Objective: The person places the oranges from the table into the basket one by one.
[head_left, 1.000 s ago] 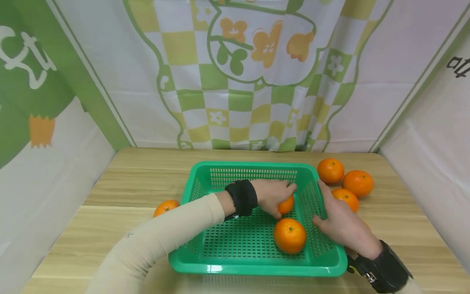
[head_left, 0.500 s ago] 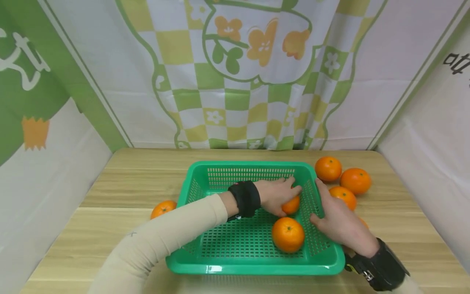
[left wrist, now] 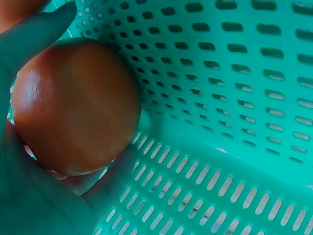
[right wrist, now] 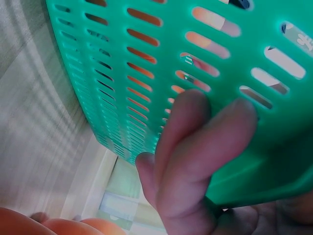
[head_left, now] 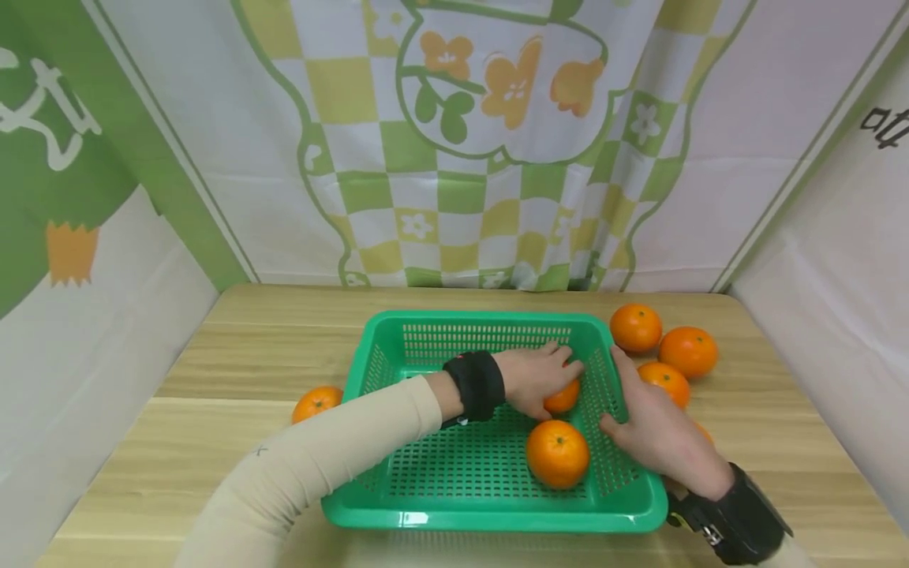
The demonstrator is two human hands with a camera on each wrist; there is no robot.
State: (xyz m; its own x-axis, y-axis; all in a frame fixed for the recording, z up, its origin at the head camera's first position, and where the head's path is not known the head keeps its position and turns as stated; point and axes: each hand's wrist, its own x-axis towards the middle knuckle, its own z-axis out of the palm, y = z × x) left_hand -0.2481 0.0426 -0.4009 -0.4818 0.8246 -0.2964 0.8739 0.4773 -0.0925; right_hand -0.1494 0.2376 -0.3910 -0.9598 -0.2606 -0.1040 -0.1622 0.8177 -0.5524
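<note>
A green perforated plastic basket sits on the wooden table. Inside, near its right wall, my left hand holds an orange from above, fingers and thumb round it. The left wrist view shows this orange close up, low beside the slotted wall. A second orange lies on the basket floor, just nearer to me. My right hand grips the basket's right side, thumb inside the rim. Its other fingers bend against the outer wall in the right wrist view.
Outside the basket's right side lie several oranges, one partly hidden behind my right hand. Another orange lies left of the basket, beside my left sleeve. A checkered curtain hangs behind the table.
My left hand has shifted slightly right with the orange, closer to the basket's right wall. In the last half second it hardly moves. The right hand stays on the basket.
</note>
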